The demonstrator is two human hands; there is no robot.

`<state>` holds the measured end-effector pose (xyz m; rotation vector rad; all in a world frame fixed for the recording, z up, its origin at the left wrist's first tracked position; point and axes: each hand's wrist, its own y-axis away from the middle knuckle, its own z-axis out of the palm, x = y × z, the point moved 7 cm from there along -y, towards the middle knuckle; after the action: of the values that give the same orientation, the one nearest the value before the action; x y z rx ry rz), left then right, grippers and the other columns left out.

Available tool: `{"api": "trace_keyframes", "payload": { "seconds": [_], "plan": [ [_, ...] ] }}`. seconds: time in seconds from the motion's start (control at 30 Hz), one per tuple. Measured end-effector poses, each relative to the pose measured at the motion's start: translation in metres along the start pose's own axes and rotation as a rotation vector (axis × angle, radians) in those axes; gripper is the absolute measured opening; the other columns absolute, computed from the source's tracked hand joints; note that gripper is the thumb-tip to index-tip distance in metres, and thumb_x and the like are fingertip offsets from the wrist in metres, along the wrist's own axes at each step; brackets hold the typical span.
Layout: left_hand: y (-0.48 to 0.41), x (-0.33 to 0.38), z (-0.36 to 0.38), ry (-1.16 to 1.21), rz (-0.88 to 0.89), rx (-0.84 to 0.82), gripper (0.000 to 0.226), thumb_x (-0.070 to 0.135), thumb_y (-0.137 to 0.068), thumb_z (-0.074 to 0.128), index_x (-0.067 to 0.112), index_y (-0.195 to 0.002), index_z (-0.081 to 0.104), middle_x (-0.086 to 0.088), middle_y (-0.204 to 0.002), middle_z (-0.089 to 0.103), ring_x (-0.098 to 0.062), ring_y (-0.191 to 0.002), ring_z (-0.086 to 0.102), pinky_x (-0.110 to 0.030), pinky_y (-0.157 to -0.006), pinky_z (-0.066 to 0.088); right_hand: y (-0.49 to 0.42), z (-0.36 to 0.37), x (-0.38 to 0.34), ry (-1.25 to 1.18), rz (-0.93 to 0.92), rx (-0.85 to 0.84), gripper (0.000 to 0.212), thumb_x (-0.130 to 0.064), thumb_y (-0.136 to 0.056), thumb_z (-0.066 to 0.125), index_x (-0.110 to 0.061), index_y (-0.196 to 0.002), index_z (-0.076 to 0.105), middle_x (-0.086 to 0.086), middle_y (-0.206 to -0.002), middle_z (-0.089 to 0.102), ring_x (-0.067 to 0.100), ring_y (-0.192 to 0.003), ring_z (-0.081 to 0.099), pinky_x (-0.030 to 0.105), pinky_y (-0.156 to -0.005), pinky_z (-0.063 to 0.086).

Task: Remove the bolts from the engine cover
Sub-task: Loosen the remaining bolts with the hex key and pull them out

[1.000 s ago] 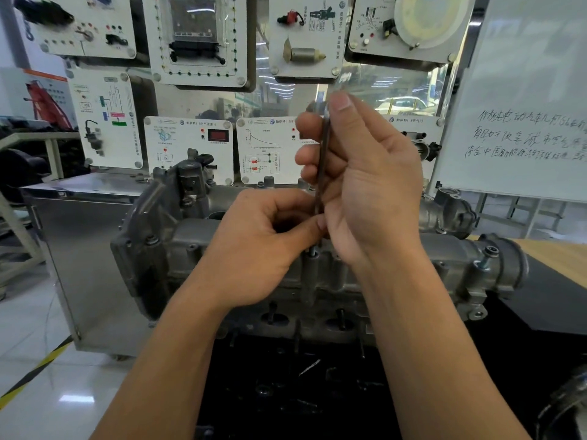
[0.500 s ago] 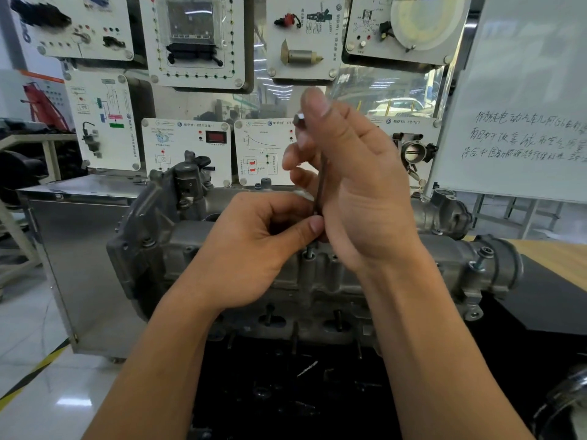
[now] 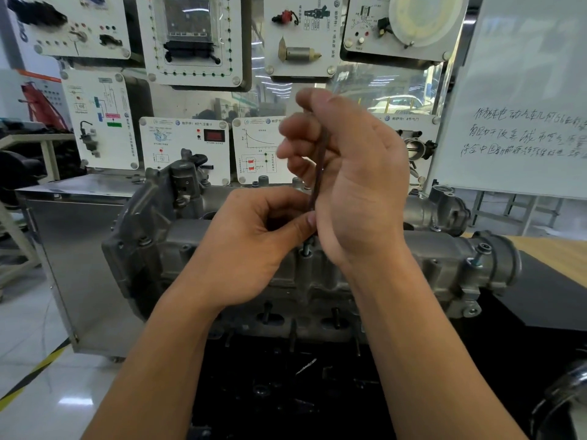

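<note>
- The right hand (image 3: 359,185) holds a long, thin, dark tool (image 3: 318,166) that stands straight up. Its fingers (image 3: 292,131) curl round the tool and the thumb sits on the top end. I think this is so the hand can push down and spin the tool.
- The left hand (image 3: 254,249) is just below the right fingers. Its thumb and fingers pinch the bottom of the tool, most likely to stop the tip from slipping off.
- Right under the left fingers is a bolt (image 3: 306,248). It sticks up a little from its hole in the grey engine cover (image 3: 428,252).
- The left thumb hides the tip of the tool, so I cannot tell if it sits in the bolt head.
- The bolt looks partly out, so I think only a few more turns are needed before it lifts away.
- Far to the right of the fingers, a second bolt (image 3: 480,255) also stands up from the cover and is not yet out.
</note>
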<state>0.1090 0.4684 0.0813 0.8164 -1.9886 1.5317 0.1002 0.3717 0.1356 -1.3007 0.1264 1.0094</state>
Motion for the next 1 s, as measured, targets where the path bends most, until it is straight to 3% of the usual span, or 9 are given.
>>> {"api": "trace_keyframes", "payload": {
  "seconds": [0.1,0.17,0.27,0.4,0.5,0.6,0.73,0.83,1.0],
  "plan": [
    [0.000,-0.001,-0.001,0.008,-0.006,0.018,0.013,0.005,-0.092,0.063,0.001,-0.101,0.072,-0.010,-0.092,0.077,-0.027,-0.091,0.074,-0.046,-0.089,0.058,0.000,-0.003,0.000,-0.078,-0.025,-0.010,0.028,-0.025,-0.100,0.044,-0.009,-0.096,0.066,0.011,-0.084,0.073,0.021,-0.068,0.069,0.028,-0.065,0.052],
    [0.000,-0.003,-0.001,0.019,-0.010,0.015,0.014,0.008,-0.092,0.065,0.002,-0.102,0.072,-0.011,-0.093,0.077,-0.029,-0.093,0.073,-0.049,-0.091,0.057,-0.001,-0.005,0.000,-0.119,-0.014,-0.019,0.032,-0.024,-0.107,0.035,-0.007,-0.104,0.062,0.009,-0.082,0.074,0.020,-0.064,0.069,0.027,-0.061,0.052],
    [0.001,-0.003,-0.002,0.010,-0.017,0.008,0.018,0.015,-0.089,0.065,0.005,-0.102,0.073,-0.010,-0.094,0.077,-0.030,-0.095,0.073,-0.053,-0.092,0.055,-0.003,-0.009,0.003,-0.151,0.044,0.019,0.025,-0.022,-0.107,0.040,-0.008,-0.104,0.061,0.004,-0.071,0.072,0.015,-0.051,0.063,0.024,-0.051,0.048],
    [0.000,-0.002,-0.001,0.018,-0.003,-0.013,0.017,0.015,-0.090,0.063,0.005,-0.100,0.073,-0.009,-0.093,0.077,-0.027,-0.094,0.073,-0.045,-0.091,0.057,-0.004,-0.011,0.006,-0.096,0.049,0.087,0.018,-0.021,-0.102,0.052,-0.009,-0.099,0.065,0.003,-0.060,0.067,0.013,-0.040,0.055,0.021,-0.041,0.042],
    [0.001,0.000,0.000,0.031,0.020,-0.033,0.016,0.009,-0.094,0.061,0.005,-0.103,0.073,-0.006,-0.097,0.077,-0.022,-0.098,0.073,-0.035,-0.090,0.057,-0.004,-0.009,0.007,-0.060,0.034,0.062,0.023,-0.022,-0.104,0.049,-0.007,-0.105,0.066,0.004,-0.062,0.065,0.013,-0.036,0.048,0.020,-0.038,0.038],
    [0.002,0.002,0.002,0.014,0.041,-0.039,0.015,0.006,-0.096,0.059,0.008,-0.099,0.073,-0.004,-0.097,0.077,-0.021,-0.099,0.073,-0.037,-0.091,0.057,-0.005,-0.002,0.007,0.034,0.042,-0.063,0.035,-0.032,-0.105,0.041,-0.011,-0.096,0.068,0.005,-0.066,0.065,0.013,-0.038,0.042,0.021,-0.040,0.034],
    [0.001,0.003,0.002,-0.018,0.052,-0.032,0.013,0.008,-0.095,0.062,0.011,-0.093,0.075,-0.001,-0.090,0.078,-0.021,-0.092,0.073,-0.035,-0.085,0.058,-0.003,0.005,0.004,0.091,0.062,-0.155,0.021,-0.023,-0.093,0.062,-0.017,-0.073,0.058,0.001,-0.064,0.059,0.012,-0.047,0.043,0.020,-0.047,0.037],
    [0.001,0.006,0.003,-0.022,0.065,-0.021,0.014,0.008,-0.093,0.064,0.015,-0.090,0.076,0.001,-0.087,0.078,-0.015,-0.086,0.073,-0.026,-0.079,0.056,-0.002,0.000,0.003,0.098,0.039,-0.079,0.026,-0.015,-0.087,0.072,-0.015,-0.067,0.056,0.003,-0.061,0.050,0.012,-0.049,0.042,0.020,-0.048,0.037],
    [0.000,0.003,0.002,0.016,0.083,-0.006,0.011,0.006,-0.091,0.065,0.007,-0.096,0.075,-0.003,-0.092,0.078,-0.020,-0.092,0.074,-0.030,-0.082,0.058,0.001,-0.010,0.002,0.113,-0.014,0.091,0.025,-0.011,-0.091,0.065,-0.011,-0.066,0.066,0.005,-0.058,0.062,0.015,-0.043,0.052,0.022,-0.044,0.042]
  ]
}}
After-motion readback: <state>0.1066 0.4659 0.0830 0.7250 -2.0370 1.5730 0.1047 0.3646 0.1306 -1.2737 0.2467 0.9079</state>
